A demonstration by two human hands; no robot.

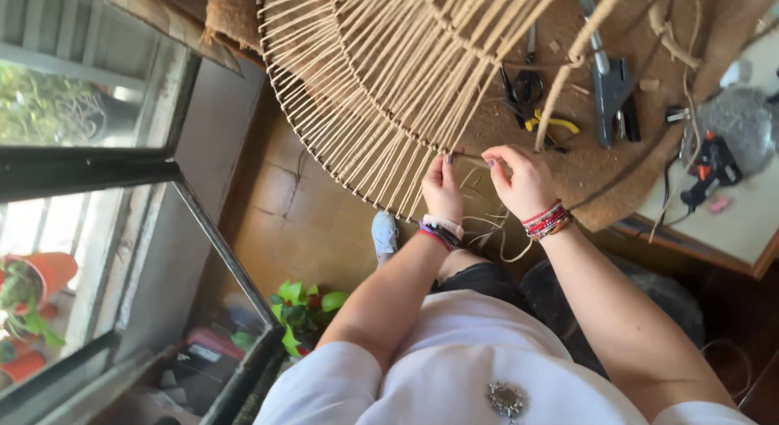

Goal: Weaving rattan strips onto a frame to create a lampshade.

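Cord strands (pixel 475 157) run taut between both hands in the head view, at the lower edge of a large round frame wrapped in pale rope (pixel 381 84). Left hand (pixel 443 188) pinches the cord with fingertips close against the frame's rim; right hand (pixel 523 180) grips the same cord just beside it, fingers curled around it. Loose cord ends (pixel 495 230) dangle below the wrists. Both wrists wear beaded bracelets. Beyond the frame, on a brown mat (pixel 600 181), lie black scissors (pixel 523 84), yellow-handled pliers (pixel 550 126) and a grey clamp tool (pixel 613 88). A leafy plant (pixel 304 311) stands on the floor below, near a white shoe (pixel 385 232).
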